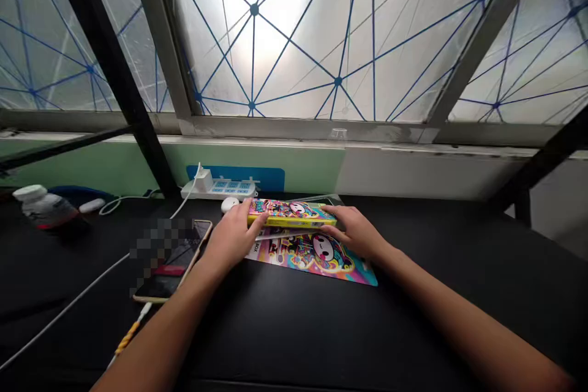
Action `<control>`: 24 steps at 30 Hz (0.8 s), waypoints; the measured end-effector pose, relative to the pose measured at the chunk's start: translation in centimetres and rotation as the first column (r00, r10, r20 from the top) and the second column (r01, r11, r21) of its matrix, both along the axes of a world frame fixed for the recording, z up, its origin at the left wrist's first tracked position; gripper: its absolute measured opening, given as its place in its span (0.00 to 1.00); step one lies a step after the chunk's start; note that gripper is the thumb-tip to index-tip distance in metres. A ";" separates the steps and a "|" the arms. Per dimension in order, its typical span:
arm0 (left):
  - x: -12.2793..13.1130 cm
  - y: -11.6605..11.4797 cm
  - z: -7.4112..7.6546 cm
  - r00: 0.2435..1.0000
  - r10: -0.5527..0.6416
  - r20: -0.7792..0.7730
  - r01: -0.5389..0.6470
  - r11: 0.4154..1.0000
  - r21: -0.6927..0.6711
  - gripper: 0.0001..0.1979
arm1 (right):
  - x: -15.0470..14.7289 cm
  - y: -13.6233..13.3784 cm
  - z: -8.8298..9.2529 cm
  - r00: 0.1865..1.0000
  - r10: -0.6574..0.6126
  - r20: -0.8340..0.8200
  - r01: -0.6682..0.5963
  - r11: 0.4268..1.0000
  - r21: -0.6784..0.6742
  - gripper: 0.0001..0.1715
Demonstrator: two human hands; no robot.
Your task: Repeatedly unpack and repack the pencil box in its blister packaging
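Nearest the camera, the person's left forearm (165,321) and right forearm (459,318) slant inward over a dark worktop (294,337) toward a patterned box (291,213). The patterned box lies crosswise, yellow along its near side and multicoloured on top, nearer the worktop's far edge than its near one. The left grip (234,233) grasps its left end, thumb on the near side; the right grip (357,229) grasps its right end, thumb likewise turned nearward (the other fingers are partly hidden). Below and in front of the patterned box shows a flat sheet (316,254) in a similar print, its near edge slanting and its right corner reaching past the box's right end; whether the two touch is hard to tell.

Left of the box, just beyond the left forearm, lies a phone (179,260) (partly pixelated), with a white cable (87,288) running past it. A white round object (229,204) sits close by the box's left end, and behind it, at the wall, is a power strip (234,188). Far left of the box stands a bottle (46,208). The widest room for moving opens to the box's right, out to a black post (542,161).
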State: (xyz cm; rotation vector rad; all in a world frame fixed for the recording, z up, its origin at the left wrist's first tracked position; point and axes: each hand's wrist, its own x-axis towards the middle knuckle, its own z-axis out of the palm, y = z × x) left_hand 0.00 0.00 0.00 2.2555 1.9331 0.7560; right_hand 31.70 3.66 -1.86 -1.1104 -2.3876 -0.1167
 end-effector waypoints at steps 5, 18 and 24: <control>0.1 -0.5 0.3 0.995 0.019 -0.103 -0.016 1.000 0.027 0.34 | 0.9 -0.1 0.4 0.999 0.013 0.044 -0.015 0.999 0.034 0.31; 1.4 -1.0 -0.9 0.970 -0.023 -0.240 0.027 1.000 0.012 0.26 | 1.5 0.2 -0.3 0.976 -0.143 0.165 0.148 0.989 -0.017 0.29; 2.4 -1.1 -1.3 0.957 -0.092 -0.277 0.121 0.989 0.090 0.28 | -0.9 -1.6 0.8 0.968 -0.121 0.219 0.095 0.987 0.128 0.28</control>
